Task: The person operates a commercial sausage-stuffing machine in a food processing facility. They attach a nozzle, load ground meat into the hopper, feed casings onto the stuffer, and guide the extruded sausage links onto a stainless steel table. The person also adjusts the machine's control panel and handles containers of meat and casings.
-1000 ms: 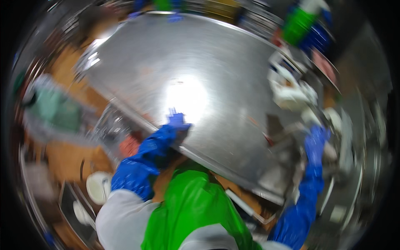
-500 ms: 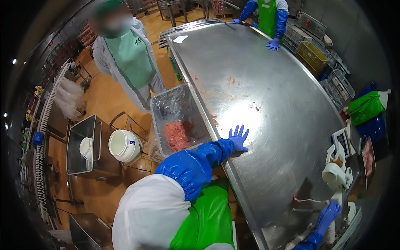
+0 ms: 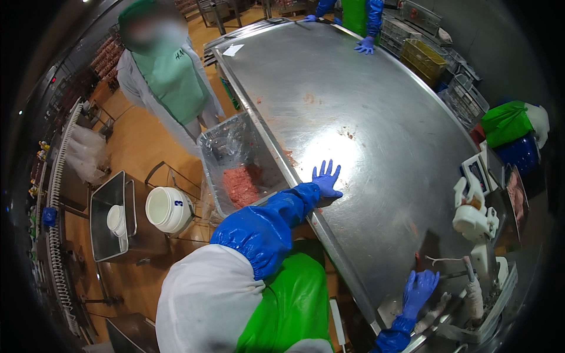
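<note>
My left hand (image 3: 328, 178), in a blue glove, lies flat on the steel table (image 3: 376, 147) with its fingers spread, beside the near left edge. Next to that edge stands a grey plastic crate (image 3: 215, 170) lined with clear film, holding ground meat (image 3: 240, 186). My right hand (image 3: 419, 289), gloved as well, is over the table's near right part, its fingers stretched out with nothing visible in them. Close to its fingertips are a small red piece (image 3: 418, 260) and a pale cord (image 3: 444, 259). The cord runs toward a wrapped white post (image 3: 474, 299).
A white jointed fixture (image 3: 471, 220) rises at the table's right edge. On the left stand a white bucket (image 3: 168, 209) and a steel tub (image 3: 103, 256). A person in a green apron and white coat (image 3: 170, 88) stands beyond the crate. Another person's gloved hand (image 3: 365, 45) rests at the far edge.
My right hand has moved left, away from the wrapped post and the cord's end. The left hand stays flat on the table. The whole view has shifted slightly.
</note>
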Demonstrator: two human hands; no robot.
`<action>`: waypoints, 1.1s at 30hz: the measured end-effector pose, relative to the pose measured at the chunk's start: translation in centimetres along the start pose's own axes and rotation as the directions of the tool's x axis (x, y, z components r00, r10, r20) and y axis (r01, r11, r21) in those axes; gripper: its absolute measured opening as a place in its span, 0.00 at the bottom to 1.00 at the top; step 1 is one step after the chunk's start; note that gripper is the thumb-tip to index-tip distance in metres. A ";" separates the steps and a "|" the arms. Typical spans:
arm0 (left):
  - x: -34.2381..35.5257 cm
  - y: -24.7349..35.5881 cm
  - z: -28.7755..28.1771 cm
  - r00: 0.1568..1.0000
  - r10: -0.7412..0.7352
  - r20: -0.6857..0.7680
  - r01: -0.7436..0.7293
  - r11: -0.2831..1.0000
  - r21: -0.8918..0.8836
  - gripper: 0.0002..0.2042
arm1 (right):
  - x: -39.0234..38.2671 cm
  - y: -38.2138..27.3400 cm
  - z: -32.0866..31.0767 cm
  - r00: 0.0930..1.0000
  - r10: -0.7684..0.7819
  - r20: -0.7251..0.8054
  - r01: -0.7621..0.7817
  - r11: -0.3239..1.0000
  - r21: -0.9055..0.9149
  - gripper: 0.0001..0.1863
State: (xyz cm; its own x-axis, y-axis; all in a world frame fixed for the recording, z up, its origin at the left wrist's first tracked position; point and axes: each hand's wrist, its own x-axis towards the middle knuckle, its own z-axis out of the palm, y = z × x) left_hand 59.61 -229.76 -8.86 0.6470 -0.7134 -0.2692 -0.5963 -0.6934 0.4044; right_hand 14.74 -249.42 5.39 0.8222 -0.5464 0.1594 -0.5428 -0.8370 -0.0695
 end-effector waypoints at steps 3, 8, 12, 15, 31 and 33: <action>-0.3 0.0 -0.2 1.000 0.006 0.009 -0.006 1.000 0.005 0.57 | -7.4 3.9 2.3 0.966 0.125 -0.228 -0.113 0.992 0.064 0.16; -0.4 1.5 -0.1 0.999 -0.031 0.030 0.030 0.998 0.051 0.51 | -18.7 9.4 -2.0 0.679 0.539 -0.499 -0.438 0.842 0.313 0.19; -1.1 0.4 1.4 0.982 0.100 -0.160 -0.090 0.993 0.071 0.50 | -19.4 14.0 -6.0 0.526 0.697 -0.488 -0.781 0.622 0.048 0.18; 1.6 0.1 0.2 0.998 -0.016 0.061 0.008 0.992 0.125 0.57 | -18.2 13.1 -4.7 0.482 0.512 -0.711 -0.768 0.638 -0.061 0.17; 0.3 -1.4 1.0 0.996 0.082 -0.032 -0.078 0.991 0.111 0.55 | -29.4 -12.9 27.9 0.028 0.406 0.913 0.312 -0.872 0.378 0.21; 0.4 -0.7 0.5 0.995 0.085 -0.042 -0.081 0.992 0.097 0.55 | -25.6 -14.5 25.3 0.105 0.608 0.787 0.369 -0.759 0.537 0.24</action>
State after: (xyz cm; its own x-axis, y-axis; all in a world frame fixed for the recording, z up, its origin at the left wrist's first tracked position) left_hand 60.08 -229.57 -9.67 0.6129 -0.7652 -0.1971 -0.6899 -0.6398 0.3386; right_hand 5.90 -224.10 -22.55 -0.1090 -0.5889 -0.8008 0.8073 0.4176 -0.4170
